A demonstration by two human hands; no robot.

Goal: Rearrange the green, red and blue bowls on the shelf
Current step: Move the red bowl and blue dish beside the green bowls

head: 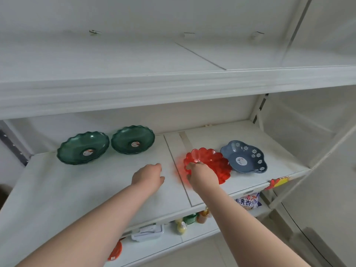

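Two green scalloped bowls stand side by side at the back left of the white shelf [96, 189]: one green bowl [83, 147] on the left, the other green bowl [133, 139] to its right. A red scalloped bowl [212, 160] sits right of the middle, its left rim blurred. My right hand [201, 175] grips its near-left rim. A blue bowl [244, 156] with white flowers stands just right of the red one. My left hand [148, 176] hovers over bare shelf, fingers curled, holding nothing.
An upper shelf [173, 87] overhangs the working shelf. Below it, a lower shelf holds bottles [182, 227], a white box [147, 233] and a detergent bag [248, 201]. A shelf upright [259, 110] stands at the back right. A red-yellow tag [279, 182] sticks to the shelf's front edge.
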